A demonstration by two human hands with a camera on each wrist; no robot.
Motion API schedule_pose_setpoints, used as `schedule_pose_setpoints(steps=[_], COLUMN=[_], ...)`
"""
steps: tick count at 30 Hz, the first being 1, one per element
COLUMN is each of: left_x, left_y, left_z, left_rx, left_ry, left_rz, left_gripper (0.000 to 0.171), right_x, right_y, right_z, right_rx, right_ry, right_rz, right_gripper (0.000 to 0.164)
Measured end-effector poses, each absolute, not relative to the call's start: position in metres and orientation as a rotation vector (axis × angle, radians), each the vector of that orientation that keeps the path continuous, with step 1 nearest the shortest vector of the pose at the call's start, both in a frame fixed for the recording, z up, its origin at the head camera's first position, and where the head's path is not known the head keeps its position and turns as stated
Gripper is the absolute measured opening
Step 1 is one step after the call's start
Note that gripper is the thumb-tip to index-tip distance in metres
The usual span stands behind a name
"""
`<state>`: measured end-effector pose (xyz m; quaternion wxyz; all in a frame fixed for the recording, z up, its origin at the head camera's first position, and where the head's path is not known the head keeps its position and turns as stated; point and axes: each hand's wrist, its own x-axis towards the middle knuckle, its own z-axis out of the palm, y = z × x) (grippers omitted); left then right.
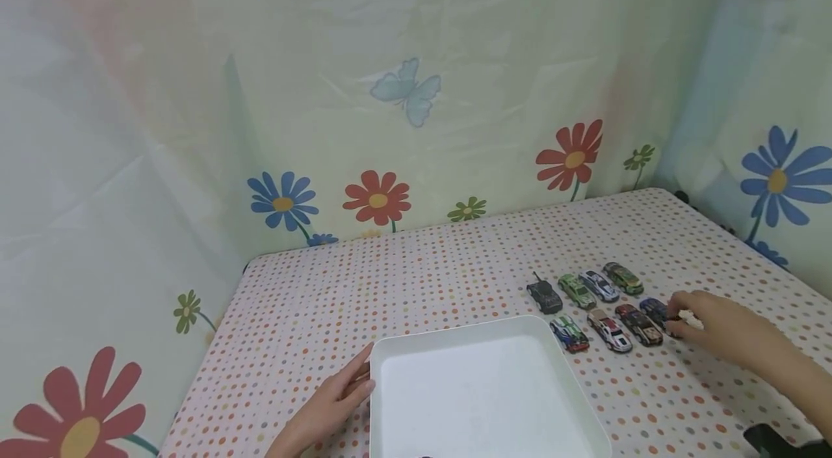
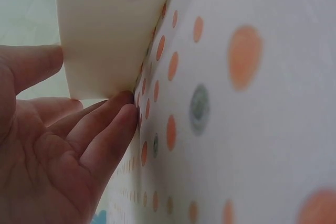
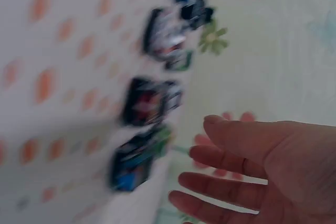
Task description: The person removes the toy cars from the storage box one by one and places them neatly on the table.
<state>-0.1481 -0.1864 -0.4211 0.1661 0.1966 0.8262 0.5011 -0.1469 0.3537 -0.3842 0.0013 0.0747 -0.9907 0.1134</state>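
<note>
My left hand (image 1: 336, 393) touches the left side of a white rectangular tray (image 1: 378, 378). In the left wrist view, its thumb and fingers (image 2: 113, 129) lie against the outer wall of the tray (image 2: 105, 35), low by the tabletop. Over at the right, my right hand (image 1: 721, 328) hovers close beside a blue toy car (image 1: 655, 312) at the right end of the front row. The right wrist view has this hand (image 3: 247, 166) with its fingers extended and nothing in them, near the blurred blue car (image 3: 131, 169).
Several other toy cars stand in two rows right of the tray, among them a black-and-red one (image 1: 639, 326), a white-and-red one (image 1: 609, 331) and a green one (image 1: 577, 292). A dark tank-like toy (image 1: 544, 297) ends the back row. Flowered curtains (image 1: 481, 82) border the dotted tabletop (image 1: 416, 277).
</note>
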Motion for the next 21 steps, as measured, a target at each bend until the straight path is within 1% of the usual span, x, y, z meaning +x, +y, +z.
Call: schedule_pose_setpoints(steps=[1, 3, 6, 11, 15, 21], left_x=[-0.148, -0.149, -0.150, -0.152, -0.153, -0.151], left_y=[-0.186, -0.187, -0.187, -0.188, -0.188, -0.189], left_z=[-0.421, -0.420, -0.419, -0.420, -0.422, -0.427], left_rx=[0.557, 0.547, 0.553, 0.573, 0.601, 0.595], left_ry=[2.353, 2.360, 2.369, 2.370, 2.347, 2.328], left_rz=[1.425, 1.417, 1.408, 1.411, 1.439, 1.449], left_gripper=[0.062, 0.062, 0.062, 0.063, 0.062, 0.060], right_x=[-0.146, -0.146, -0.145, -0.146, -0.155, -0.159], right_y=[0.345, 0.325, 0.284, 0.217, 0.176, 0.122], right_z=[-0.377, -0.362, -0.342, -0.325, -0.331, -0.355], right_rx=[0.243, 0.270, 0.334, 0.595, 0.854, 1.217], right_ry=[-3.081, -3.023, -2.928, -2.741, -2.592, -2.467], right_rz=[0.349, 0.372, 0.437, 0.556, 0.585, 0.612], right_gripper=[0.019, 0.028, 0.037, 0.031, 0.027, 0.021])
